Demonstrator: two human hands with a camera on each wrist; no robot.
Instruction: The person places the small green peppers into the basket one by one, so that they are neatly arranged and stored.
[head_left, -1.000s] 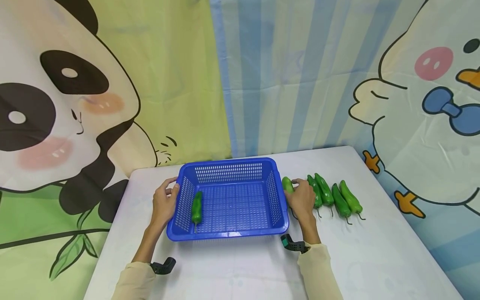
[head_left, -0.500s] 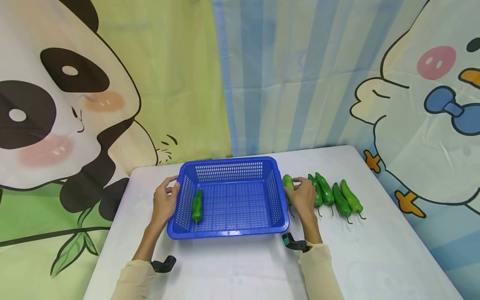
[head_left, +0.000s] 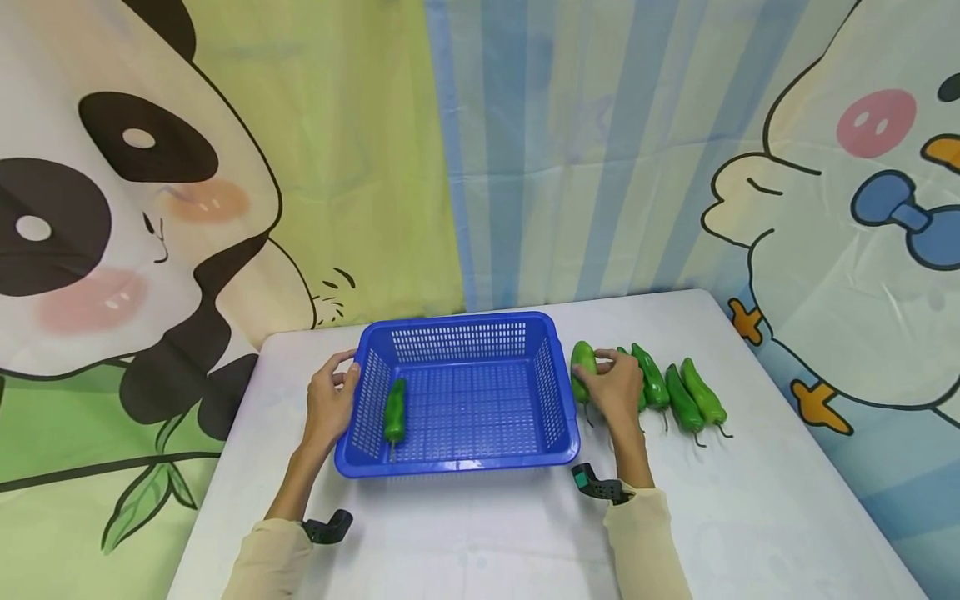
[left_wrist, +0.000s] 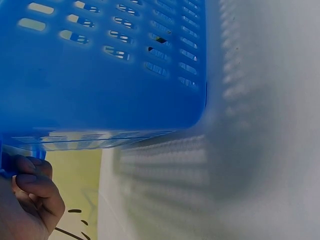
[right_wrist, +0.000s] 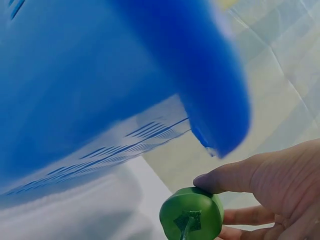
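From right wrist only, calyx [right_wrist: 189, 219] of pepper [head_left: 582, 362] in right hand's [head_left: 617, 387] pinch; basket [head_left: 457, 467] in left hand's [head_left: 330, 400]

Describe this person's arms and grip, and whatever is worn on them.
The left sleeve and right sleeve are plain pale beige, ending partway along the forearm. Near each cuff is a bent black device: the left device looks all black, while the right device carries a green patch. No cables show. The left grip and right grip are ungloved.
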